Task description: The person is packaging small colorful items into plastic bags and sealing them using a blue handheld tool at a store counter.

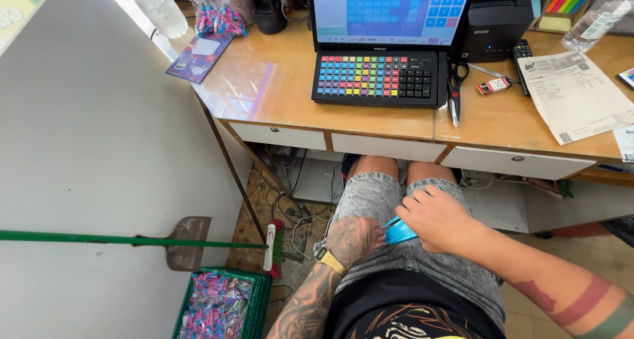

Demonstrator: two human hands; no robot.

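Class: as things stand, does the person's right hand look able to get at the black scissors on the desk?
Probably yes. The right hand rests on a blue thing in the lap, below the desk edge; the scissors lie uncovered near that edge, nothing between.

Blue item [400, 232] in lap; grey acid-wash shorts [370, 200]; rainbow-keyed black keyboard [376, 77]; green broom handle [132, 239].

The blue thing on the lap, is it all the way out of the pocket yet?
Not yet, it seems. Done: a corner of the flat, light blue plastic-looking thing shows over the grey denim shorts. In hand: the right hand pinches it, and the left hand, above a gold wristwatch, presses beside it. Left: the rest is hidden under the hands, so I cannot tell how much remains.
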